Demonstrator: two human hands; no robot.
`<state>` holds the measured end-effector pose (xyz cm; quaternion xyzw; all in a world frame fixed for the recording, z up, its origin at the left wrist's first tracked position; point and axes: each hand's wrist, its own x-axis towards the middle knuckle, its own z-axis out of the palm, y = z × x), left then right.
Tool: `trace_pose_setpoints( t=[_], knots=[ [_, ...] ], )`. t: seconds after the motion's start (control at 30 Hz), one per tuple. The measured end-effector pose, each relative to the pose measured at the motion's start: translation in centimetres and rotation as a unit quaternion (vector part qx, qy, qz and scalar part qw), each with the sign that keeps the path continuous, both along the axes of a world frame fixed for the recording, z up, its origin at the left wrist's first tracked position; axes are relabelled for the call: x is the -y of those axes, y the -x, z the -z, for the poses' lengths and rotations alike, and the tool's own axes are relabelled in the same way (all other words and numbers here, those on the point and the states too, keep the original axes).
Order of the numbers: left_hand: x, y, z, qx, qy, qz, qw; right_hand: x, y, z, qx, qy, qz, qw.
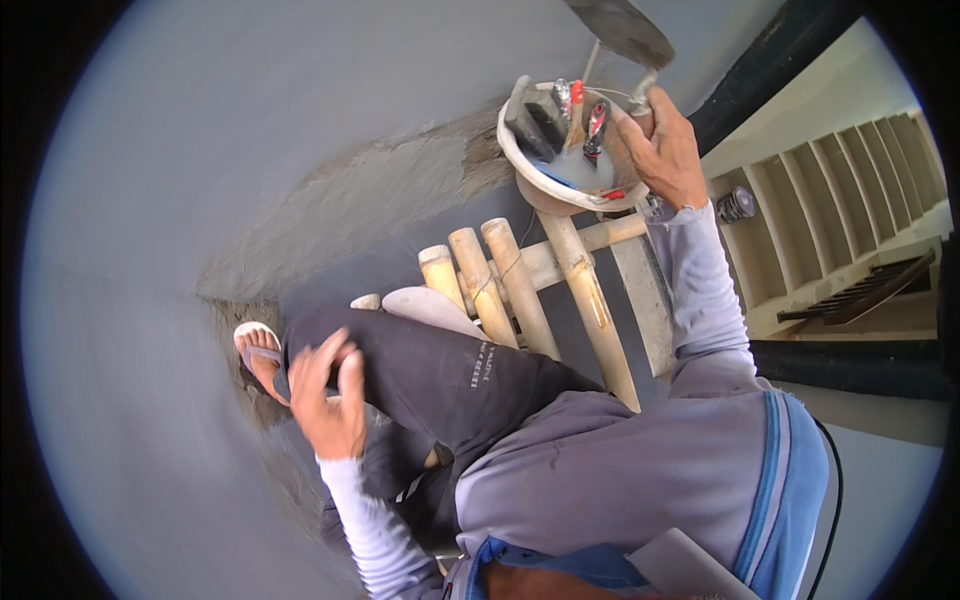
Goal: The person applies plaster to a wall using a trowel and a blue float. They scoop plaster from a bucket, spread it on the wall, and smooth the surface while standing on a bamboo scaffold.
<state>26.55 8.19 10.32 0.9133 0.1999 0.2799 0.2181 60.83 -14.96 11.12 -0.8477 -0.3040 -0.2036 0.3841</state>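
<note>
My right hand (pixel 668 150) is closed around the handle of a trowel (pixel 625 32) at the upper right. The trowel's metal blade points up and left, above the rim of a white bucket (pixel 512 150). In the bucket stand dark grey blocks (pixel 538 118), a paintbrush (pixel 576 125) and a red-and-black-handled tool (pixel 597 130), with cloudy water around them. My left hand (pixel 330 400) hovers over my bent leg, slightly blurred. Its fingers are loosely curled and apart, and nothing shows in them.
Bamboo poles (pixel 580 310) of a scaffold lie under the bucket and beside my leg. A grey plastered wall (pixel 200 150) curves along the left, with a rough unfinished strip (pixel 350 200). Far below at right are stairs (pixel 830 190) and a can (pixel 738 204).
</note>
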Motion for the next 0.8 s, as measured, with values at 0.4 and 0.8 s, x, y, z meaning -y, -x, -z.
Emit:
trace_pose_setpoints(
  t=[0.4, 0.8],
  knots=[
    [3.8, -26.8, 2.4, -0.124, -0.165, 0.333, 0.920, 3.6, 0.4, 8.0, -0.141, -0.115, 0.075, 0.980],
    [6.7, -29.6, 4.9, -0.326, -0.146, 0.322, 0.877, 3.6, 0.5, 10.7, -0.123, -0.155, 0.066, 0.978]
  ],
)
